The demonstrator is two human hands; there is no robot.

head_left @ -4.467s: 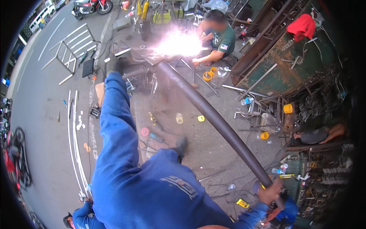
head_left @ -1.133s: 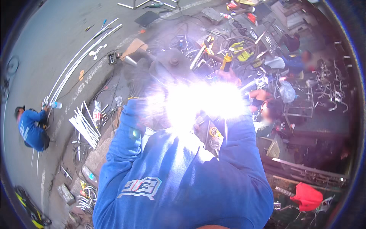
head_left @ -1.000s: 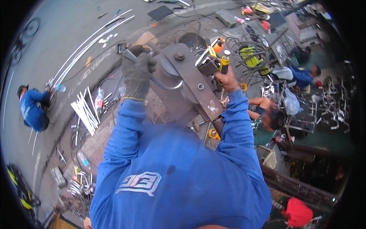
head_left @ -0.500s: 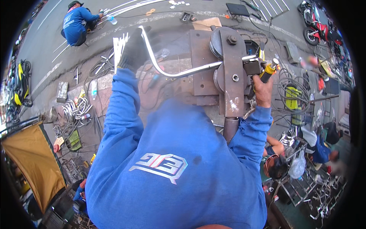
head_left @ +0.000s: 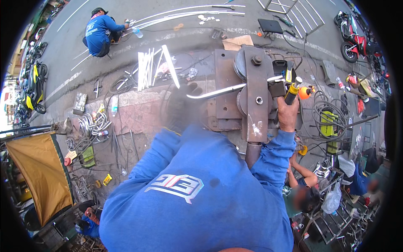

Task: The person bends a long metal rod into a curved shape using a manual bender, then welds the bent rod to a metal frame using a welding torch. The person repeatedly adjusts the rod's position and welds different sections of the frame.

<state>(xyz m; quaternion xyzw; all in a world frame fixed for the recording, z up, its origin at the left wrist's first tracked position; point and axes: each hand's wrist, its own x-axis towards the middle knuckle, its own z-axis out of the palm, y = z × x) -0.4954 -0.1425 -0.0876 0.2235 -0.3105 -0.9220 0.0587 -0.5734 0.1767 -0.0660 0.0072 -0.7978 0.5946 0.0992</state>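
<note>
A silvery metal tube (head_left: 218, 91), bent upward at its left end, runs between the grooved wheels of a rusty tube bender (head_left: 257, 96). My left hand (head_left: 184, 103), in a dark glove, is over the tube's bend and hides part of it. Motion blur smears its fingers, so its grip on the tube is unclear. My bare right hand (head_left: 288, 113) is closed around a yellow-and-black handle (head_left: 291, 93) to the right of the bender, beside a dark metal block (head_left: 277, 89). The undersides of its fingers are hidden.
White tube lengths (head_left: 145, 69) lie beyond my left hand. Coiled cables (head_left: 323, 113) and a lime-green machine (head_left: 328, 124) are at right. Left are a tube bundle (head_left: 93, 126) and brown sheet (head_left: 40, 172). A person in blue (head_left: 98, 33) crouches far left; others work lower right.
My left hand has moved from beside the tube's raised end down and right to its bend. My right hand stays at the handle. The whole view has shifted slightly.
</note>
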